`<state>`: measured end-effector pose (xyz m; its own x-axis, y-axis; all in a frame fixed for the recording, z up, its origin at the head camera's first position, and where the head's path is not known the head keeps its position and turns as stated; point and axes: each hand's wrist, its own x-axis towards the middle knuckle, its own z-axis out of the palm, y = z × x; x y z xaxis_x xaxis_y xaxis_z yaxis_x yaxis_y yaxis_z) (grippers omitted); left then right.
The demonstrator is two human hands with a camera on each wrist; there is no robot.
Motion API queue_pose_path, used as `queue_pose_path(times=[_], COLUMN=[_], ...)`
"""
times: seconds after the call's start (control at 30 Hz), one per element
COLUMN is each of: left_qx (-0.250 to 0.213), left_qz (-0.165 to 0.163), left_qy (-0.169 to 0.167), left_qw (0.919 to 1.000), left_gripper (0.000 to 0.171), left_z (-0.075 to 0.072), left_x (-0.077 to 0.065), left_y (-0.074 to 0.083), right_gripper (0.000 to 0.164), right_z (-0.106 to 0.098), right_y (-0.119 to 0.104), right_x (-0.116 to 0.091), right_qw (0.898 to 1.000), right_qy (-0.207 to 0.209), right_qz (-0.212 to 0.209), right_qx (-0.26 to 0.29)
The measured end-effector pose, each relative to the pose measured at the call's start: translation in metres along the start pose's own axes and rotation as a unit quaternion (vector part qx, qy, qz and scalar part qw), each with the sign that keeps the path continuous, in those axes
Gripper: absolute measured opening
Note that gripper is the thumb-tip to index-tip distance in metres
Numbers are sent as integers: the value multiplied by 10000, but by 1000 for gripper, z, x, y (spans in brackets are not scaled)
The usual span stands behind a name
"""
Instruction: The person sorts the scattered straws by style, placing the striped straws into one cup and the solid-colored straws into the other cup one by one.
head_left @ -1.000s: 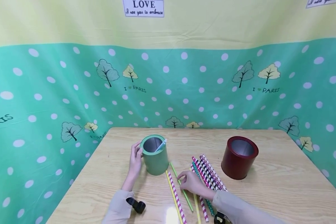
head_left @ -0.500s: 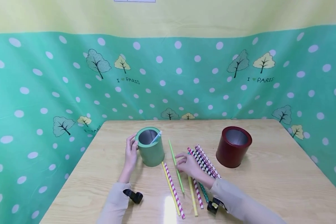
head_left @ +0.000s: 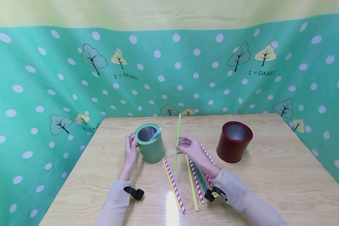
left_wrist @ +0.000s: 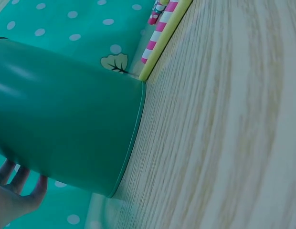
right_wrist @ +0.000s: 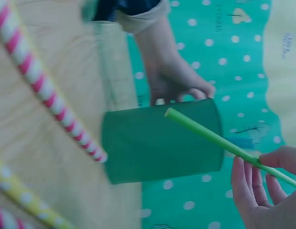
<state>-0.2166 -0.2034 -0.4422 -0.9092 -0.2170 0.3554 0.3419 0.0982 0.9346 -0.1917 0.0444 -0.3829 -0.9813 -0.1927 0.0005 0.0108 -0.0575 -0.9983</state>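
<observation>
My right hand [head_left: 190, 149] pinches a light green straw [head_left: 179, 124] between thumb and fingers, raised nearly upright above the table. In the right wrist view one end of this green straw [right_wrist: 200, 129] overlaps the green can's side. My left hand [head_left: 130, 150] grips the green can [head_left: 152, 152] at its left side, thumb at the rim. Fingertips [left_wrist: 39, 186] press the can's wall in the left wrist view. A light blue straw [head_left: 156, 134] leans inside the can, its top sticking out over the rim.
Just in front of the can lie a yellow straw [head_left: 171, 185] and a pink-and-white striped straw [head_left: 175, 188]. More straws, including a yellow one [head_left: 192, 185] and a teal one [head_left: 200, 175], lie partly under my right forearm. A dark red can [head_left: 231, 150] stands to the right.
The green straw lay on the table a second ago; my right hand has picked it up, lifted it and tipped it upright. The left hand stays on the can.
</observation>
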Motion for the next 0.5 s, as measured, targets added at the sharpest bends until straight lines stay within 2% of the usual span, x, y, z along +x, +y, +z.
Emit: queue_pose_path(times=[0.23,0.33,0.47,0.5], left_qx=[-3,59,71,72], left_qz=[-74,-60,-60,-61], left_qy=[9,78,87,91], left_qw=[10000,9999,9999,9999], left_gripper=[37,38,37,37], left_z=[3,5,7,7], left_x=[-3,-5,-6,-6], left_y=[14,22,25,25], right_gripper=[36,32,31,29], right_z=[4,5,-1,0], right_y=[-24,-28,-1,-3], right_x=[2,5,29,28], right_qw=[9988,9952,9809,9777], right_qy=[200,182,-75,-136], right_qz=[-398,-915,-1855,-1991], right_qx=[216,303,580,655])
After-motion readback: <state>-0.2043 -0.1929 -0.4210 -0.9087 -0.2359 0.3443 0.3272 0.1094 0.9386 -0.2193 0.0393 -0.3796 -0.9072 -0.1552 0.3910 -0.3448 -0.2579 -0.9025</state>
